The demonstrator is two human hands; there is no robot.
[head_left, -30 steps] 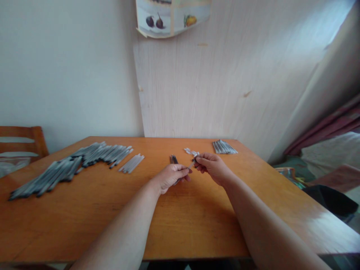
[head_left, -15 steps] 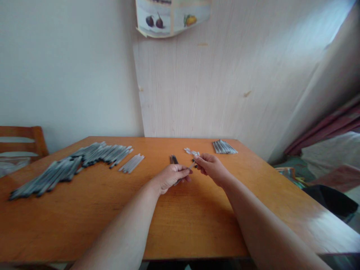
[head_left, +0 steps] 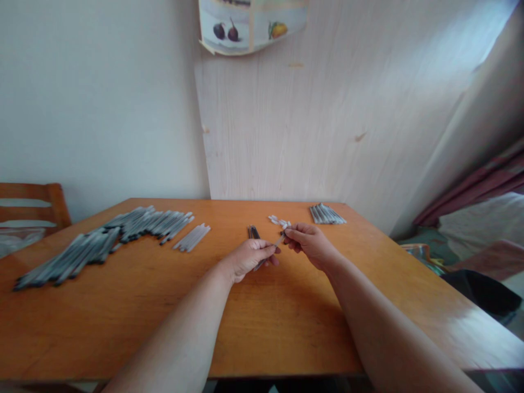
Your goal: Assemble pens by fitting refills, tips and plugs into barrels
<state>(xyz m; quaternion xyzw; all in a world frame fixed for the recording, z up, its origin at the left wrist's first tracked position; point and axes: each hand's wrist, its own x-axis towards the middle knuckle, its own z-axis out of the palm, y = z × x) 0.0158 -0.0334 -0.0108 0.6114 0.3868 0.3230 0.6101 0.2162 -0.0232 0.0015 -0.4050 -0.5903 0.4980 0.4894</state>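
Note:
Near the middle of the table, my left hand (head_left: pixel 252 256) is closed on a slim translucent pen barrel (head_left: pixel 280 240) that slants up to the right. My right hand (head_left: pixel 305 239) pinches a small dark piece (head_left: pixel 283 233) at the barrel's upper end. Whether that piece is seated in the barrel or only touching it, I cannot tell. Just beyond my left hand lie a few thin black sticks, perhaps pen refills (head_left: pixel 254 232). Small white pieces (head_left: pixel 279 221) are scattered behind my right fingertips, which partly hide some small black bits.
Many pens with dark ends (head_left: pixel 151 224) spread over the left of the wooden table (head_left: pixel 262 327). Beside them is a small row of clear barrels (head_left: pixel 192 238). A neat row of pens (head_left: pixel 327 213) lies at the back right. A wooden chair (head_left: pixel 57 204) stands at the far left.
Both hands stay almost in place. At my right fingertips a dark piece now shows at the barrel's end, where a pale end showed before.

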